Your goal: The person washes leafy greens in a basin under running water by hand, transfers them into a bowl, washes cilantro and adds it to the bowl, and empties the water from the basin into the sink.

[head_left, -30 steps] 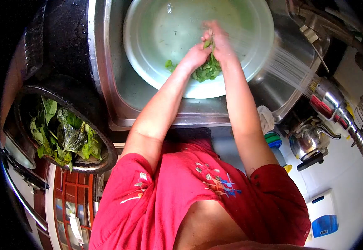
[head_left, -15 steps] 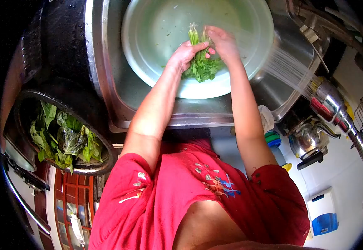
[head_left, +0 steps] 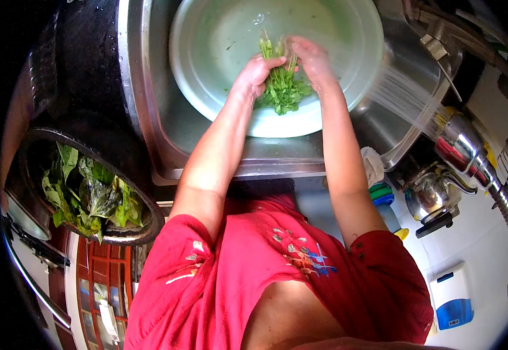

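Note:
A bunch of leafy green herbs hangs over a pale green basin of water, its stems pointing away from me and its leaves toward me. My left hand is closed round the stems from the left, thumb across them. Close to the stems on the right is my right hand, its fingers bent and partly blurred; whether they grip a stem is unclear. Water sprays from a chrome shower tap on the right into the basin.
The basin stands in a steel sink. A dark pot with large green leaves is at the left. Right of the sink are a white cloth, a steel kettle and a blue-and-white box.
My hands were together on the bunch, then drew apart, the left moving left with the herbs. Since half a second ago the stems have spread slightly, while both hands have barely moved.

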`<move>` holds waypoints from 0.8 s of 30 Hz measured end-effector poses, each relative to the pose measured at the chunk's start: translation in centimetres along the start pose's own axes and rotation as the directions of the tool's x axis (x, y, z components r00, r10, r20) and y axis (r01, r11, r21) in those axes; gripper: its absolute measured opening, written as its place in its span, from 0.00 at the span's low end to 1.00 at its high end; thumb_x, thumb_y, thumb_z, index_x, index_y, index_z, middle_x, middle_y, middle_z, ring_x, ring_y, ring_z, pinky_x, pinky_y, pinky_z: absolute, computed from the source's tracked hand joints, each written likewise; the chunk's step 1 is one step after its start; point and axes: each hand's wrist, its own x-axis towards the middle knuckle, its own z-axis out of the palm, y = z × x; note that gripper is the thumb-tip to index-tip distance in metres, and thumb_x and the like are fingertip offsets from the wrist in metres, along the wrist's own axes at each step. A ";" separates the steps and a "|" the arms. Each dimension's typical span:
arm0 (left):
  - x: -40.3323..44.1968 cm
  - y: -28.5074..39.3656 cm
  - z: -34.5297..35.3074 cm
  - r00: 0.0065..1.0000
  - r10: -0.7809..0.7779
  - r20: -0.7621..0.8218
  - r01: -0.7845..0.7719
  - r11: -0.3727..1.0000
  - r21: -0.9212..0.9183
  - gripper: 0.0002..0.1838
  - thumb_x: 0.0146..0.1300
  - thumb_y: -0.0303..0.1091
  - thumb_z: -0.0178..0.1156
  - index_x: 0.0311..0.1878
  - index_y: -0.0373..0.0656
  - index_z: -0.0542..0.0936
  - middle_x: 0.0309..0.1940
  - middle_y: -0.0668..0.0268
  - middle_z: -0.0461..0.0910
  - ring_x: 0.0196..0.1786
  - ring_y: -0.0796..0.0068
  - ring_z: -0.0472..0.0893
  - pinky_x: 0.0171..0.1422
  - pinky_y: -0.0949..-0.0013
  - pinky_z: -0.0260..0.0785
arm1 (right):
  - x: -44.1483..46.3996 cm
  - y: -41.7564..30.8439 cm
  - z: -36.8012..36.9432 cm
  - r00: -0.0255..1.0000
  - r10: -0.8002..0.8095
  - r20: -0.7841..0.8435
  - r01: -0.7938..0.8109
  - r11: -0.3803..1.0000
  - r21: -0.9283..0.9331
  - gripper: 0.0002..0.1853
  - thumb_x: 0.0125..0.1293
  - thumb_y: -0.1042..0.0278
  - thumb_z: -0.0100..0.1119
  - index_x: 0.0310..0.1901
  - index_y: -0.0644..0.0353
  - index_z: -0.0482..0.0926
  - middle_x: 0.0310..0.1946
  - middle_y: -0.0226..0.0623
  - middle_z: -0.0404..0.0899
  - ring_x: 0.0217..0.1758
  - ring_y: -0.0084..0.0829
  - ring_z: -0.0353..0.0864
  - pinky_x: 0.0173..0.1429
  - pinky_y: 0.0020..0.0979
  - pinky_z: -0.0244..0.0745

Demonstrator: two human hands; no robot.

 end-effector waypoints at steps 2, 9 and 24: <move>0.4 -0.1 -0.6 1.000 -0.001 0.005 0.001 1.000 -0.006 0.11 0.56 0.28 0.57 0.41 0.32 0.74 0.32 0.56 0.80 0.34 0.66 0.81 0.41 0.65 0.77 | 0.0 -0.2 -0.6 0.997 0.033 0.068 -0.029 0.999 -0.046 0.20 0.63 0.60 0.50 0.53 0.63 0.71 0.48 0.35 0.74 0.47 0.27 0.72 0.45 0.26 0.70; -0.2 0.2 0.4 0.999 0.012 -0.033 -0.012 1.000 -0.012 0.11 0.56 0.27 0.57 0.42 0.32 0.74 0.32 0.57 0.79 0.33 0.68 0.80 0.39 0.66 0.76 | -0.7 -1.6 0.8 0.999 0.045 -0.011 -0.047 0.987 -0.152 0.19 0.61 0.64 0.54 0.51 0.65 0.73 0.46 0.38 0.75 0.48 0.28 0.72 0.49 0.29 0.69; 0.1 0.2 0.6 0.976 0.155 -0.152 -0.127 0.976 0.175 0.11 0.55 0.27 0.57 0.41 0.34 0.74 0.31 0.61 0.78 0.31 0.71 0.79 0.37 0.68 0.75 | 0.1 -1.0 2.2 0.930 -0.112 -0.350 0.189 0.962 0.194 0.24 0.60 0.67 0.55 0.56 0.70 0.66 0.52 0.44 0.71 0.54 0.34 0.68 0.60 0.31 0.59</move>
